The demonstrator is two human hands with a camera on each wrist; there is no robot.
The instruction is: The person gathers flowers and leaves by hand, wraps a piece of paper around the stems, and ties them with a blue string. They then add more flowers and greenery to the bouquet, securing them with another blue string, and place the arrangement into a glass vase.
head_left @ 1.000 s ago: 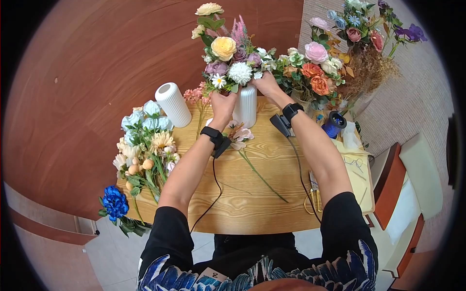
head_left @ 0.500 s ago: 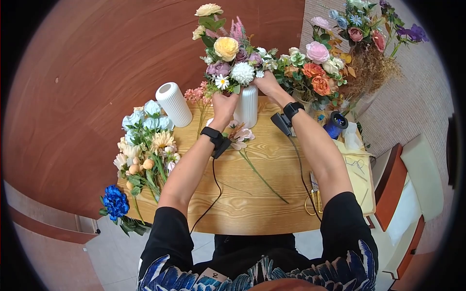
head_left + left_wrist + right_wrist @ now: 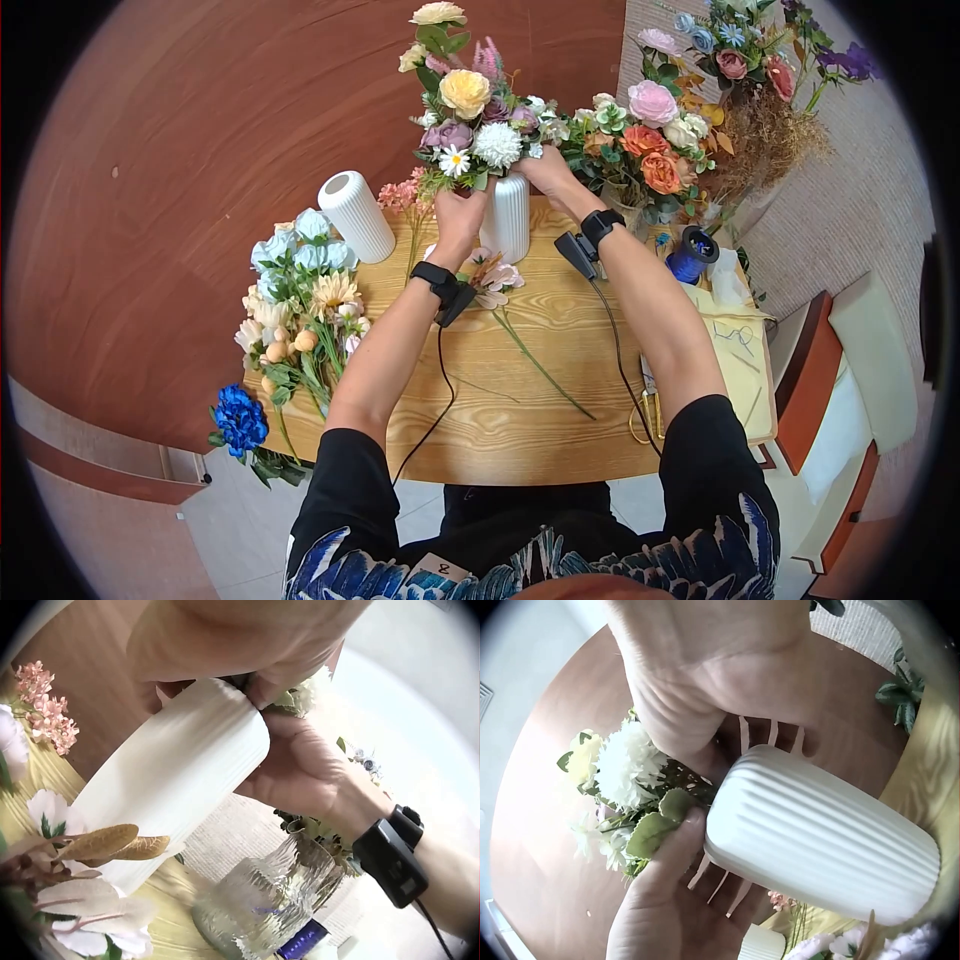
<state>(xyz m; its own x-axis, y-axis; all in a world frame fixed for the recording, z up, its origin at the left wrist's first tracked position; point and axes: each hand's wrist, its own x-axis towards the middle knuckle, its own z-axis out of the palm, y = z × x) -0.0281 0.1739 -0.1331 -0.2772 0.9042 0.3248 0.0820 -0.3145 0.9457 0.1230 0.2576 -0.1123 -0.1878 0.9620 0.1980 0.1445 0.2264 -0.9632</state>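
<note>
Between the hands, a mixed bouquet (image 3: 497, 145) of yellow, mauve and white flowers stands at the mouth of a ribbed white vase (image 3: 508, 232). My left hand (image 3: 460, 218) grips the base of the bouquet from the left; in the right wrist view its thumb presses by a green leaf (image 3: 654, 832) at the rim. From the other side my right hand (image 3: 552, 176) curls round the lower flowers, close at the rim. Seen from the right wrist, fingers of both hands reach behind the vase top. The stems inside the vase are hidden.
A second ribbed white vase (image 3: 365, 222) stands left, near pale blue flowers (image 3: 305, 245). One pale flower (image 3: 495, 285) with a long stem lies before the hands. Scissors (image 3: 645, 410), a blue spool (image 3: 690, 258) and an orange-pink arrangement (image 3: 660, 172) are on the right.
The bouquet shifts only slightly at the vase mouth, its top leaning a touch to the right. Both hands keep their places around its base.
</note>
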